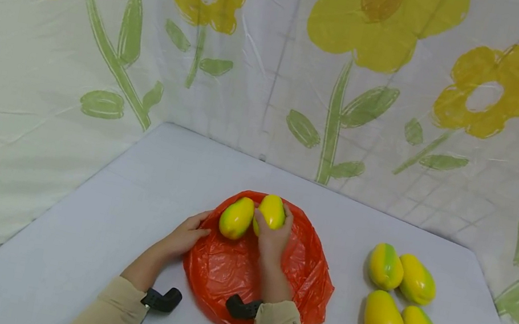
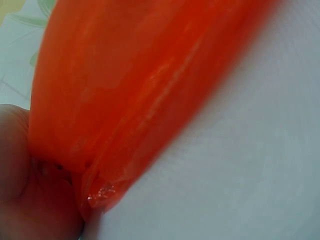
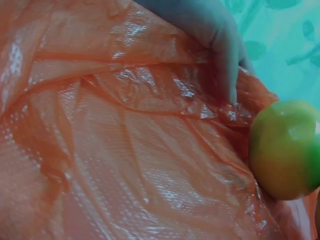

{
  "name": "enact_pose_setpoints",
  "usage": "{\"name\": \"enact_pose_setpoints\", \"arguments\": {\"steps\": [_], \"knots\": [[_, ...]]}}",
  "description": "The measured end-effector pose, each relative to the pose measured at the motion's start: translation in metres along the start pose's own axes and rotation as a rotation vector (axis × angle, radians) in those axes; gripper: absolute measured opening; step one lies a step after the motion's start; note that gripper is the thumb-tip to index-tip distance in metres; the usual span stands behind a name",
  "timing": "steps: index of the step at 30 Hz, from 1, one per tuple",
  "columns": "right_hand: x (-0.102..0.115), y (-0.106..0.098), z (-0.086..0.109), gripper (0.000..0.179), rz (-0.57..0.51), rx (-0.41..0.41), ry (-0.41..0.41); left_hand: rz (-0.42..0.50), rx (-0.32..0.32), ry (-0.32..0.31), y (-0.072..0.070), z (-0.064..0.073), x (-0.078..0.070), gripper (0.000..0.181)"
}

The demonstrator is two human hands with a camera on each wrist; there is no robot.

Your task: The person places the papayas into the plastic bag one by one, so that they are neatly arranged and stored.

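Observation:
A red plastic bag (image 1: 229, 272) lies spread on the table. My left hand (image 1: 187, 234) grips its left edge; in the left wrist view, the bag's film (image 2: 115, 85) bunches up against that hand. With thumb and fingers, my right hand (image 1: 275, 236) holds a yellow-green papaya (image 1: 270, 210) over the far part of the bag. Just left of it, a second papaya (image 1: 236, 218) rests on the red film, close to the left hand's fingers. The right wrist view shows this papaya (image 3: 285, 150) beside the wrinkled film (image 3: 150, 150).
Several more papayas (image 1: 384, 323) lie in a loose group on the white table (image 1: 112, 229), to the right of the bag. Behind the table hangs a white cloth (image 1: 251, 91) printed with yellow flowers. Each wrist wears a black camera mount (image 1: 162, 299).

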State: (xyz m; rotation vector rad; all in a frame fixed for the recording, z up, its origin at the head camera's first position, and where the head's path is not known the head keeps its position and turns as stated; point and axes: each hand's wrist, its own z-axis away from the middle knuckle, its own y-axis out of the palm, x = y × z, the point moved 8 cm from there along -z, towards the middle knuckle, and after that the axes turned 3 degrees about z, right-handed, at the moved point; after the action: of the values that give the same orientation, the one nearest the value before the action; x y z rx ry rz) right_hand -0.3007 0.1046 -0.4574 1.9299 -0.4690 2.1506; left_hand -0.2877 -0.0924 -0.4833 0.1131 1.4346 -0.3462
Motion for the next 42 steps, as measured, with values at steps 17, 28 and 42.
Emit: {"name": "enact_pose_setpoints", "arguments": {"steps": [17,28,42], "knots": [[-0.0074,0.0053,-0.0002,0.072,0.144,0.037,-0.04,-0.006,-0.006,0.004,-0.0021,-0.0047,0.0043,0.05],[-0.0093,0.0058,-0.0011,0.074,0.163,0.054,-0.041,-0.015,-0.009,0.0,-0.0016,-0.0027,0.004,0.05],[-0.0055,-0.0015,0.003,0.09,0.226,0.056,-0.061,-0.023,0.011,0.014,-0.0014,-0.0019,0.0018,0.05]]}}
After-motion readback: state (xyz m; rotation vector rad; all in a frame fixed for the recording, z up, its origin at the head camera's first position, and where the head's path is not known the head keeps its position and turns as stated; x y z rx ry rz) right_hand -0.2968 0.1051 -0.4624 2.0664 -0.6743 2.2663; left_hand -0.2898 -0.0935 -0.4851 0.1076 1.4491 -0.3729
